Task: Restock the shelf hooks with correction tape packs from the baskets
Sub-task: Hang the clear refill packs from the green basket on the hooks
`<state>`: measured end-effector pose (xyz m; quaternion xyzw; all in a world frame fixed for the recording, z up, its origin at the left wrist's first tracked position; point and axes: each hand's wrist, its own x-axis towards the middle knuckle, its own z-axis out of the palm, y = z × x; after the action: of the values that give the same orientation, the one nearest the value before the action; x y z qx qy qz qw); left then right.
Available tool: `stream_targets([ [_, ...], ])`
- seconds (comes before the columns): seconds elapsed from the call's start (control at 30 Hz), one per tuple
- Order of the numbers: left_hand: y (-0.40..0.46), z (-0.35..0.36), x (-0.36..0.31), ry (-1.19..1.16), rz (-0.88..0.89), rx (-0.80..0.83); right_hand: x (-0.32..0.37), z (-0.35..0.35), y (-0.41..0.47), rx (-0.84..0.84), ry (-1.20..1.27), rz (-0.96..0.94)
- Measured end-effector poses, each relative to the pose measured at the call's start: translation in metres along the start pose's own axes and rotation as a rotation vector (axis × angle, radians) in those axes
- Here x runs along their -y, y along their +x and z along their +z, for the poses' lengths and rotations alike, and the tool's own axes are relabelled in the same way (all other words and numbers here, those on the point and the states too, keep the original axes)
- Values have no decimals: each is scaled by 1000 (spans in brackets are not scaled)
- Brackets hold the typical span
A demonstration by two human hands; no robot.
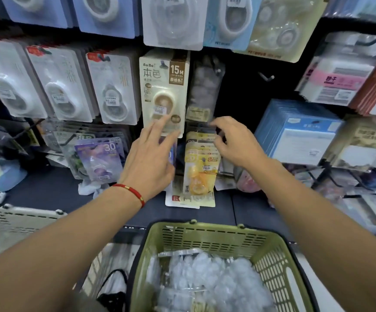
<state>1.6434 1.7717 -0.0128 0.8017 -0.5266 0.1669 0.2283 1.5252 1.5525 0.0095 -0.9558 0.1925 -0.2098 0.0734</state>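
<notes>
Hanging on a low hook at the middle of the display, the yellow correction tape packs (199,163) are stacked one in front of another, and the right hand (236,140) is reaching in at their top edge, at about one o'clock from the stack. Its fingers are curling at the card tops, but whether they are pinching a pack or only touching is hard to tell through the blur. The left hand (151,158) is sitting at nine o'clock from the stack, fingers fairly straight and spread, the tips resting against the lower part of the beige 15M pack (163,91) hanging at twelve o'clock above.

This is looking like the hanging step: seating or squaring packs on the hook while the other hand is keeping the neighbouring card out of the way. The next move is calling for a fresh pack from the green basket (272,255) at six o'clock, which is holding clear-wrapped bundles (214,278), and for lining its punched hole up with a hook tip.

An empty hook (265,77) is showing at two o'clock, against the dark back panel. A grey basket (16,219) is sitting at eight o'clock, and a purple pack (101,158) is hanging at nine o'clock.
</notes>
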Motion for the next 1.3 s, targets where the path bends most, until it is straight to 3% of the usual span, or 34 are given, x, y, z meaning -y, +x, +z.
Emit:
stream_targets([
  [0.07, -15, 6, 2, 47, 48, 119, 1, 2, -40, -6, 97, 11],
  [0.13, -35, 15, 3, 101, 79, 338, 0, 11, -76, 101, 169, 50],
  [0.27, -85, 41, -5, 250, 221, 776, -11, 58, -136, 619, 94, 150],
  [0.37, -128, 69, -21, 203, 210, 895, -27, 110, -197, 971, -36, 229],
  [0.47, -179, 101, -46, 69, 73, 963, -33, 154, -269, 1104, 1, 364],
  [0.67, -245, 137, -73, -151, -171, 974, -8, 191, -334, 880, 18, 454],
  [0.83, -233, 140, -76, -299, -453, 863, -25, 169, -320, 503, 625, 744],
  [1.07, -239, 146, -84, -417, -670, 835, 0, 178, -317, 729, 490, 574],
  [1.17, -252, 149, -87, -388, -662, 890, 34, 206, -316, 782, 526, 702],
  [1.3, -254, 160, -77, -380, -596, 1033, 50, 225, -318, 649, 617, 914],
])
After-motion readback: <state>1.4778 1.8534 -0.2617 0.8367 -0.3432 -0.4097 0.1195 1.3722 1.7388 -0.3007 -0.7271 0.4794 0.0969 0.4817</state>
